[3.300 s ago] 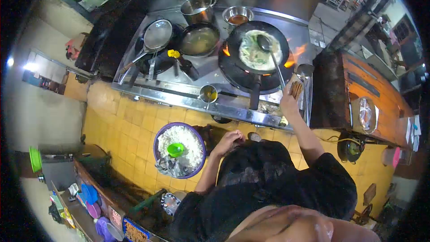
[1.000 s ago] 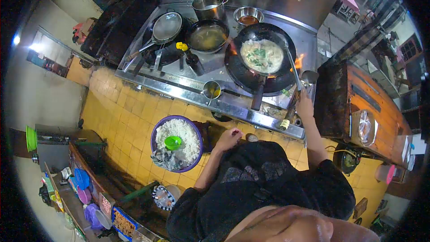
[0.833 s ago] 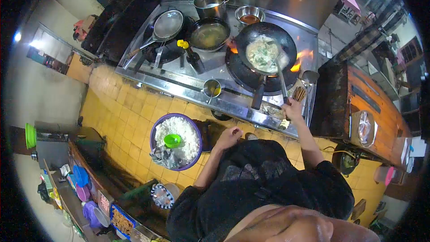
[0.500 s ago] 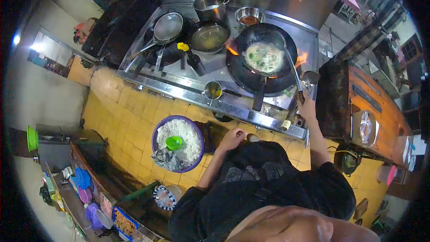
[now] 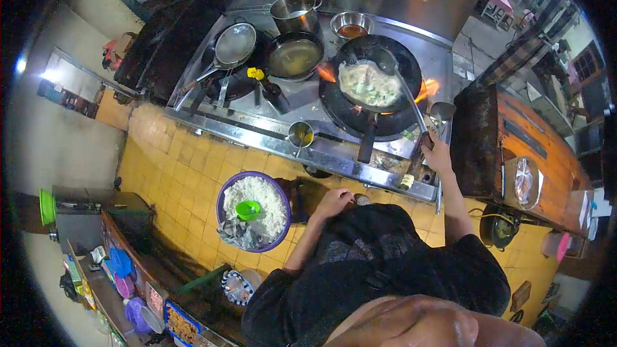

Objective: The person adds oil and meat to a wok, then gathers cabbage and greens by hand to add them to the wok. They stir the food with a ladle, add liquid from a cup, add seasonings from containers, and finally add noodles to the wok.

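My right hand (image 5: 438,155) is closed round the handle of a long metal ladle (image 5: 412,104). The ladle's bowl rests at the upper right of the pale, bubbling food (image 5: 368,83) in a black wok (image 5: 406,58). Orange flames show on both sides of the wok, and its handle (image 5: 368,138) points toward me with no hand on it. Near my lap, my left hand (image 5: 337,202) is held with curled fingers; whether anything is in them is too small to tell.
A purple tub (image 5: 286,223) of white rice with a green bowl (image 5: 248,210) stands low on the left. On the stove are a strainer (image 5: 235,44), a pot (image 5: 295,15), a dark pan (image 5: 295,56), a steel bowl (image 5: 352,26) and a small cup (image 5: 300,133). A wooden counter (image 5: 540,154) is at right.
The ladle's bowl has shifted left and slightly down at the wok's upper part, and the food has moved up and left. The flame at the right looks larger. My left hand has barely moved.
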`<act>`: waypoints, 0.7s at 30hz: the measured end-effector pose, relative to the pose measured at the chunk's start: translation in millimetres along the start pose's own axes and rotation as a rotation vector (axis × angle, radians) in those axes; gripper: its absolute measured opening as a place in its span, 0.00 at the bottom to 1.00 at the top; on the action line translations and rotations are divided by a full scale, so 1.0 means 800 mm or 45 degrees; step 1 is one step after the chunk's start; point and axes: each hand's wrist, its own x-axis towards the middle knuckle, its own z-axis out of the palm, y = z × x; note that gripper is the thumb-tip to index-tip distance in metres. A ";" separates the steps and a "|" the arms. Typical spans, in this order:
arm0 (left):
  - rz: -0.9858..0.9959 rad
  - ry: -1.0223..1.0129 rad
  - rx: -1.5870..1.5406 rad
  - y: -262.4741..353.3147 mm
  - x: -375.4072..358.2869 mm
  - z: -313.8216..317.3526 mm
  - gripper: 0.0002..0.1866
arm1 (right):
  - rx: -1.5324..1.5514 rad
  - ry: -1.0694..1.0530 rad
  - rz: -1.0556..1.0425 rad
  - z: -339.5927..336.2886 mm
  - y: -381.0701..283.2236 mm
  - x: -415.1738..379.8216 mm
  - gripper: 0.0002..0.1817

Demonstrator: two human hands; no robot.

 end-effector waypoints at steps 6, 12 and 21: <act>-0.053 -0.071 0.024 0.001 0.011 -0.001 0.14 | 0.032 0.061 -0.043 0.084 0.028 -0.012 0.24; -0.009 -0.085 -0.034 -0.004 0.021 0.012 0.13 | 1.090 -0.360 0.505 0.019 -0.022 -0.005 0.12; -0.022 -0.190 -0.134 -0.036 -0.008 -0.022 0.13 | -0.128 0.287 0.201 0.088 -0.041 -0.037 0.29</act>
